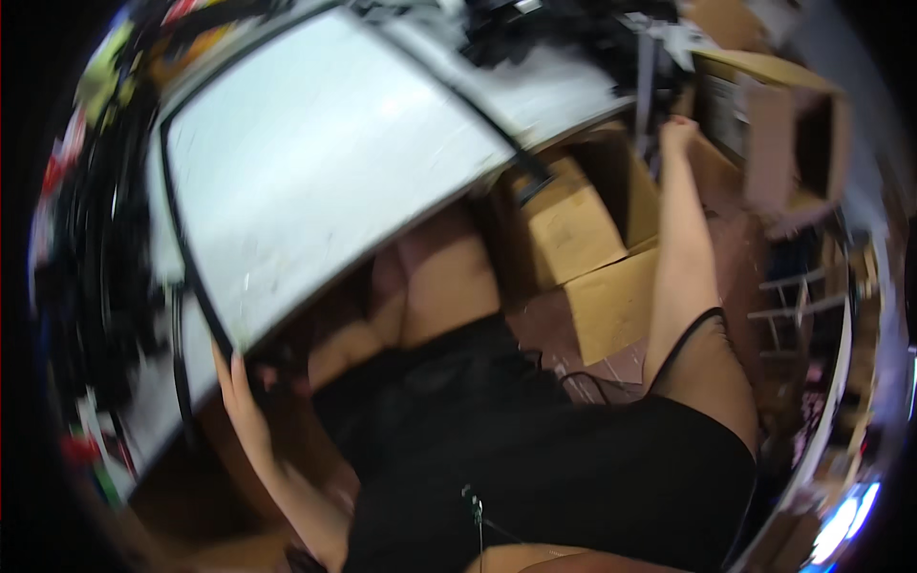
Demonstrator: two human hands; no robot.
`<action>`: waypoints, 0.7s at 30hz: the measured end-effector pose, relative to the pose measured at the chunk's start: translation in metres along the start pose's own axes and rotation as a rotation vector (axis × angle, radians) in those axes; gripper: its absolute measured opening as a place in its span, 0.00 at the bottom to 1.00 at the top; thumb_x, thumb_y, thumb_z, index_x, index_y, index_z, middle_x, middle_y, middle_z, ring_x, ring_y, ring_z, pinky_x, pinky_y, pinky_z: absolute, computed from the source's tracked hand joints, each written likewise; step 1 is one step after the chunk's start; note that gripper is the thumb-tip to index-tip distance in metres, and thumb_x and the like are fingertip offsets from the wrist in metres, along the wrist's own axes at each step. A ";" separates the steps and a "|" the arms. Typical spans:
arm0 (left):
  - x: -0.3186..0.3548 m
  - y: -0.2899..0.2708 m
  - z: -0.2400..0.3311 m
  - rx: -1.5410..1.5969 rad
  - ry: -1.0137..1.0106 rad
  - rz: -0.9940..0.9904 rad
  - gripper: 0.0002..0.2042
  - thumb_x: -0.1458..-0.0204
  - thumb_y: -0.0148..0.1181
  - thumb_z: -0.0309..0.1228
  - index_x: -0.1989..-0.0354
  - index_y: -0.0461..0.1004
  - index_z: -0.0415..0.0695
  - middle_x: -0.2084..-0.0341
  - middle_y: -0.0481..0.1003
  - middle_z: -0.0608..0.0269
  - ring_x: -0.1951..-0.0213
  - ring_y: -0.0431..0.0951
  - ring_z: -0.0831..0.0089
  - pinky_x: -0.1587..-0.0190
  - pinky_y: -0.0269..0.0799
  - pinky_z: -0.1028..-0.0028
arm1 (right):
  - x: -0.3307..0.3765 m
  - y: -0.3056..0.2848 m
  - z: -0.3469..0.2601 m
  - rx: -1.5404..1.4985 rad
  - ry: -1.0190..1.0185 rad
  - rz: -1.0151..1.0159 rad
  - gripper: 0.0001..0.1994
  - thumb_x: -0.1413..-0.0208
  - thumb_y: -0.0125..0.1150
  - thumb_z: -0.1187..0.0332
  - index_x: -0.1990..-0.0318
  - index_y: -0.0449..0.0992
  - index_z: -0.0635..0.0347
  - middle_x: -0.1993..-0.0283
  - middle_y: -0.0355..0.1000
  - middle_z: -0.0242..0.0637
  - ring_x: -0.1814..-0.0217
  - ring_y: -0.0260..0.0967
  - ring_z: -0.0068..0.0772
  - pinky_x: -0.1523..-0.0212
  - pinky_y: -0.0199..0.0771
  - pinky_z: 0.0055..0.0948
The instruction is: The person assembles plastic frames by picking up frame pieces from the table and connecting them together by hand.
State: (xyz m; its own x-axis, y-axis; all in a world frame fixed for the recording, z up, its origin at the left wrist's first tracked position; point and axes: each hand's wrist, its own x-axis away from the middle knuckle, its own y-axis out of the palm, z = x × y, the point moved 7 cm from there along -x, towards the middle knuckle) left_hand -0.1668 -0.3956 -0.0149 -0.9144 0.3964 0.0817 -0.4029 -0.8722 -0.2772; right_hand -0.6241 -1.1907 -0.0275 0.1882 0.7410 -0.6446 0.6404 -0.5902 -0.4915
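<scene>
My left hand (235, 374) is at the near edge of the white table (315, 191), its fingers closed around the end of a long black strip (181, 229). From there the strip runs up the table's left side, bends across the far end and comes back down. Its other end hangs over the near edge above an open cardboard box (573, 224). Stretched far out to the right, my right hand (679, 132) looks closed beside a grey upright post (647, 86) and a cardboard flap. Blur hides what it holds, if anything.
Another open carton (798, 143) stands at the far right. Dark piled items (564, 33) cover the table's far right, and a dark cluttered mass (95, 258) lies along the left. A metal rack (798, 296) is at right.
</scene>
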 end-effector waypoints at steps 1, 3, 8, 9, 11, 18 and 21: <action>-0.008 0.014 0.005 0.043 -0.018 -0.010 0.26 0.38 0.45 0.37 0.34 0.55 0.39 0.60 0.70 0.62 0.68 0.65 0.79 0.62 0.62 0.82 | -0.029 0.000 0.033 -0.132 0.078 -0.090 0.07 0.50 0.57 0.70 0.77 0.73 0.61 0.81 0.69 0.38 0.77 0.69 0.33 0.74 0.71 0.35; -0.003 0.020 0.026 0.079 -0.005 -0.001 0.25 0.39 0.47 0.35 0.34 0.56 0.41 0.68 0.70 0.66 0.71 0.65 0.79 0.65 0.62 0.82 | -0.047 0.015 0.044 -0.099 0.054 -0.207 0.07 0.50 0.58 0.69 0.76 0.73 0.61 0.80 0.69 0.38 0.77 0.69 0.33 0.73 0.71 0.35; -0.006 0.011 0.017 0.060 0.059 -0.009 0.24 0.40 0.47 0.40 0.36 0.59 0.47 0.79 0.71 0.65 0.77 0.71 0.80 0.73 0.66 0.80 | -0.062 0.030 0.064 -0.112 0.204 -0.398 0.09 0.50 0.58 0.65 0.76 0.74 0.61 0.79 0.70 0.38 0.76 0.70 0.34 0.72 0.71 0.34; -0.005 0.008 0.016 0.070 0.031 0.031 0.15 0.39 0.48 0.38 0.49 0.65 0.43 0.79 0.72 0.65 0.76 0.72 0.78 0.71 0.67 0.79 | -0.055 0.034 0.064 -0.114 0.233 -0.421 0.09 0.50 0.58 0.65 0.76 0.74 0.61 0.79 0.70 0.38 0.76 0.70 0.34 0.71 0.71 0.34; -0.004 0.009 0.015 0.087 0.036 0.034 0.12 0.39 0.47 0.38 0.64 0.70 0.40 0.78 0.75 0.63 0.76 0.73 0.77 0.70 0.66 0.79 | -0.052 0.031 0.064 -0.111 0.268 -0.441 0.10 0.50 0.58 0.63 0.76 0.74 0.61 0.78 0.70 0.39 0.75 0.70 0.34 0.71 0.71 0.34; 0.013 0.011 0.025 0.043 0.064 0.157 0.14 0.41 0.48 0.40 0.64 0.70 0.41 0.83 0.73 0.63 0.80 0.72 0.78 0.74 0.65 0.80 | -0.040 0.021 0.068 -0.124 0.339 -0.484 0.14 0.50 0.59 0.59 0.75 0.75 0.61 0.77 0.72 0.39 0.74 0.71 0.34 0.69 0.71 0.34; 0.006 0.011 0.019 0.028 0.030 0.041 0.14 0.41 0.48 0.40 0.64 0.70 0.41 0.84 0.73 0.63 0.82 0.71 0.77 0.76 0.65 0.80 | -0.045 0.004 0.073 -0.128 0.384 -0.481 0.15 0.50 0.59 0.57 0.75 0.75 0.61 0.76 0.72 0.39 0.74 0.71 0.34 0.68 0.71 0.33</action>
State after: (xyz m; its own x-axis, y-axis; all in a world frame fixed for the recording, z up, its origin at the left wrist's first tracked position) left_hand -0.1771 -0.4081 0.0012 -0.9287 0.3685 0.0420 -0.3667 -0.8952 -0.2532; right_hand -0.6842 -1.2502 -0.0432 0.0954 0.9904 -0.1004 0.7998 -0.1363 -0.5846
